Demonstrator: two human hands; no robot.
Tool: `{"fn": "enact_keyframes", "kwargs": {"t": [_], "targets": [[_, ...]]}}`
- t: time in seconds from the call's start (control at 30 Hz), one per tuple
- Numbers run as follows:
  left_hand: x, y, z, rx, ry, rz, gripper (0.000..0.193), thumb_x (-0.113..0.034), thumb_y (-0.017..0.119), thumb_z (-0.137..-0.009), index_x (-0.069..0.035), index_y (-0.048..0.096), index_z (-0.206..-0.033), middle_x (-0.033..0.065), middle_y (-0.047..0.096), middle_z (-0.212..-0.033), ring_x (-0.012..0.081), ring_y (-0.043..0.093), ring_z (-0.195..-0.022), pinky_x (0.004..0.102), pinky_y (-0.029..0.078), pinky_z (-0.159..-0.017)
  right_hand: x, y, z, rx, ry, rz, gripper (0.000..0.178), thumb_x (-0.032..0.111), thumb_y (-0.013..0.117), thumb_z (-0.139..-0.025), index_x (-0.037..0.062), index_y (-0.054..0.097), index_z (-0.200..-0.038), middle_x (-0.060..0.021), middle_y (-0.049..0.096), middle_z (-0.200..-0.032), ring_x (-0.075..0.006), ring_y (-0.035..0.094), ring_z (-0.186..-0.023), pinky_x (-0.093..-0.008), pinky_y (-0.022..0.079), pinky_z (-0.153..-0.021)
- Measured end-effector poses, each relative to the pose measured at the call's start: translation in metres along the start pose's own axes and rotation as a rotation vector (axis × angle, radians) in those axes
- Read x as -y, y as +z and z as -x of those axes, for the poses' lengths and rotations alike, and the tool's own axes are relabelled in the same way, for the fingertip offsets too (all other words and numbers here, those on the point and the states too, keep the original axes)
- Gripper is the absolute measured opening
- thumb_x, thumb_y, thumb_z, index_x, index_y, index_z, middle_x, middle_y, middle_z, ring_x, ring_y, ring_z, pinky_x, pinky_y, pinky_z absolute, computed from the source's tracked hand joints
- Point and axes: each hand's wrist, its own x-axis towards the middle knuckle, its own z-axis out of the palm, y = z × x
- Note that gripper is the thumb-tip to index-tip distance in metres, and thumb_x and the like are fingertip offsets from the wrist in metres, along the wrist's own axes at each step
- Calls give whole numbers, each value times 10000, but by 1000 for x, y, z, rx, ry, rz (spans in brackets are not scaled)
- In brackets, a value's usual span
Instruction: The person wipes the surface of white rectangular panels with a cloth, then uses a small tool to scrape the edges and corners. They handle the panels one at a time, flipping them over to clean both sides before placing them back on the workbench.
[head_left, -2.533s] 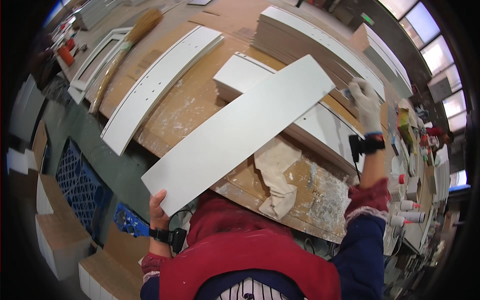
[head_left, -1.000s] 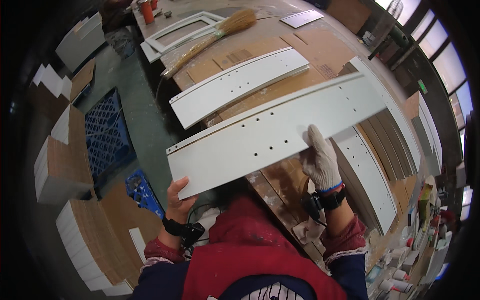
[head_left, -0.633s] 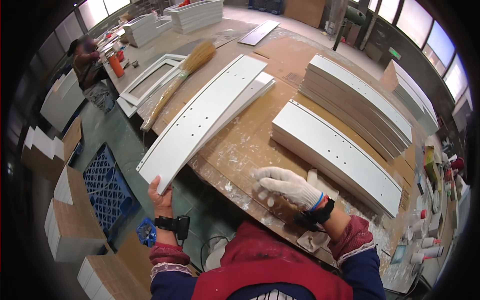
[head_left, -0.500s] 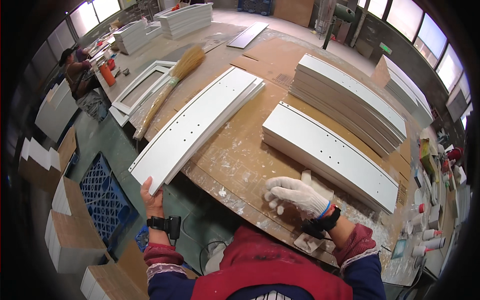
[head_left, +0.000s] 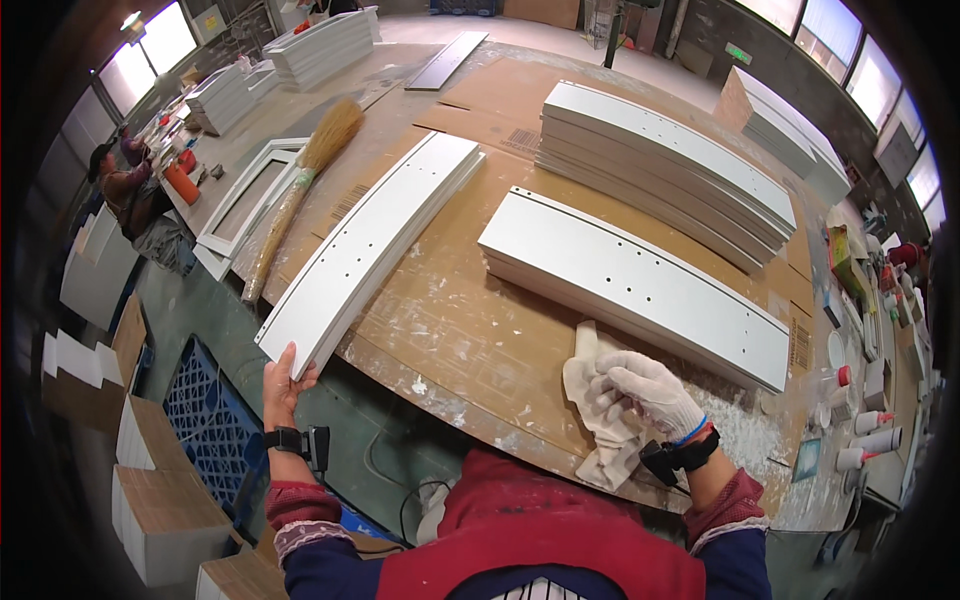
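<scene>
My bare left hand (head_left: 285, 385) grips the near end of a long white board (head_left: 365, 250) with small drilled holes. The thumb lies on its face and the fingers curl around its edge. At least one more white board lies beneath it, and their near ends jut past the table edge. My right hand (head_left: 655, 393), in a white knit glove, hovers over a crumpled off-white cloth (head_left: 605, 440) near the table's front edge. Its fingers are curled in; whether anything is between them is hidden. Beyond it lies a stack of white drilled boards (head_left: 630, 275).
A taller white board stack (head_left: 665, 165) stands farther back on the cardboard-covered table (head_left: 430, 340). A straw broom (head_left: 300, 200) and white frames (head_left: 245, 200) lie at left. Bottles and tubs (head_left: 870, 440) crowd the right edge. Another person (head_left: 130, 195) sits far left, beyond a blue pallet (head_left: 205, 420).
My right hand has moved right and its fingers have curled in, uncovering more of the cloth. My left hand keeps its grip on the board. The whole view has shifted slightly.
</scene>
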Motion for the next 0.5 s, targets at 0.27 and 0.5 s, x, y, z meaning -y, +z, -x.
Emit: {"fn": "enact_keyframes", "kwargs": {"t": [0.27,0.5], "targets": [[-57,2,18,-309,-27,-965,523,-445,568,-859,58,583,-714,133,598,-550,163,550,-379,278,409,-329,4,-28,39,-224,-135,60,293,197,526,-908,-15,501,-1108,-90,612,-886,-130,603,-745,-252,505,-601],[-68,115,50,538,171,-249,354,-288,499,-933,32,512,-1084,156,638,-970,156,621,-858,248,490,-661,24,-105,73,-1033,-496,598,423,244,565,-877,-30,482,-1189,-140,592,-1018,-222,591,-876,-322,493,-708]]}}
